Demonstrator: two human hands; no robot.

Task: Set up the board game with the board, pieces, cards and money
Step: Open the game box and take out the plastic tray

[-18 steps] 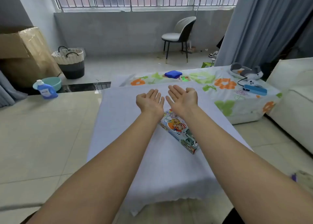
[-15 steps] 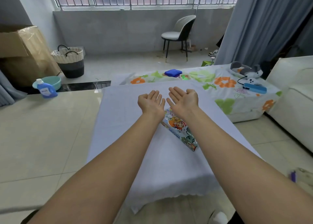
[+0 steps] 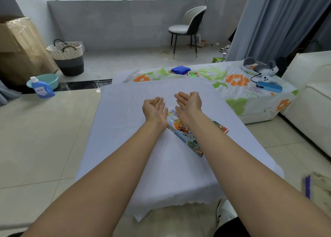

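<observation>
Head view, the only one I have. I see both forearms stretched out over a desk point(image 3: 125, 156) covered in a pale cloth. The left hand point(image 3: 154, 108) is palm up, fingers loosely curled, its grip holding nothing. The right hand point(image 3: 189, 100) is palm up too, fingers relaxed and nearly straight, grip wide and holding nothing. The two hands are near each other but apart.

The game box point(image 3: 186, 134) lies flat on the desk, set at a slant, under and between the wrists. The right forearm crosses it and hides its middle; only the near long edge and a far corner show. Its lid carries bright cartoon figures; there is lettering along the edge, too small for me to read. I cannot tell whether either wrist touches the box.

Beyond the desk stands a lower surface under a flowered cloth point(image 3: 236, 81), with a blue folded cloth point(image 3: 180, 70) on it. On the floor to the left is a blue detergent bottle point(image 3: 42, 88); its label is unreadable. A chair point(image 3: 188, 26) stands by the barred window.
</observation>
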